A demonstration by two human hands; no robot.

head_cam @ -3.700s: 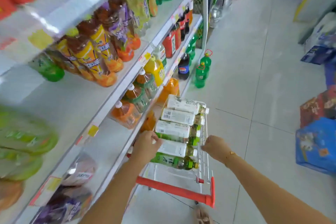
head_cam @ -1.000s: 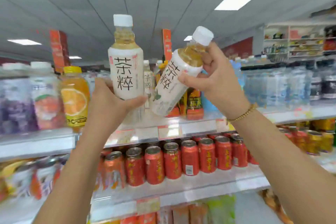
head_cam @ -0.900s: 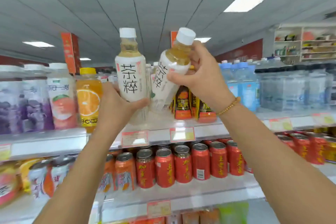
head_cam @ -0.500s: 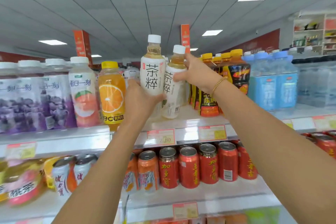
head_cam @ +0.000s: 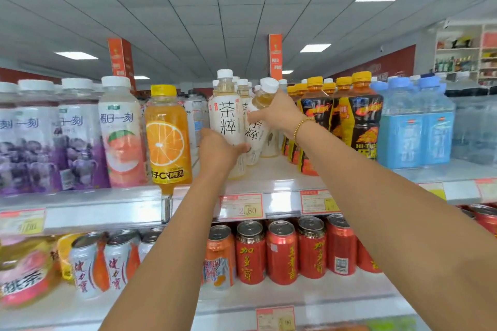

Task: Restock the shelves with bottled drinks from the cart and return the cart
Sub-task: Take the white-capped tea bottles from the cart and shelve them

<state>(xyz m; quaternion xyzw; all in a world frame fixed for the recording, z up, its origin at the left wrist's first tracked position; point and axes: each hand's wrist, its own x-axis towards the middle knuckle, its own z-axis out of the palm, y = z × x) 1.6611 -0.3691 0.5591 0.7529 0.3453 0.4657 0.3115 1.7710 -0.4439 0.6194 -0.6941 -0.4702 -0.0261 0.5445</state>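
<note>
White-labelled tea bottles went onto the top shelf (head_cam: 269,183): our left hand (head_cam: 217,153) wrapped the upright tea bottle (head_cam: 227,121), our right hand (head_cam: 279,113) clasped the tilted one (head_cam: 256,129) by its shoulder. Best, we judged, to stand both squarely before letting go. Their bases and the cart were out of sight.

Loads of colour on this shelf, here's what I'm seeing

Both tea bottles (head_cam: 228,121) I've got are white-labelled with black characters, white caps, pale amber liquid. Beside them an orange juice bottle (head_cam: 167,137) with yellow cap and orange-slice print, purple grape bottles (head_cam: 35,137), black-and-yellow energy drinks (head_cam: 363,118), light blue bottles (head_cam: 411,126), red cans (head_cam: 281,252) with gold lettering below.
</note>
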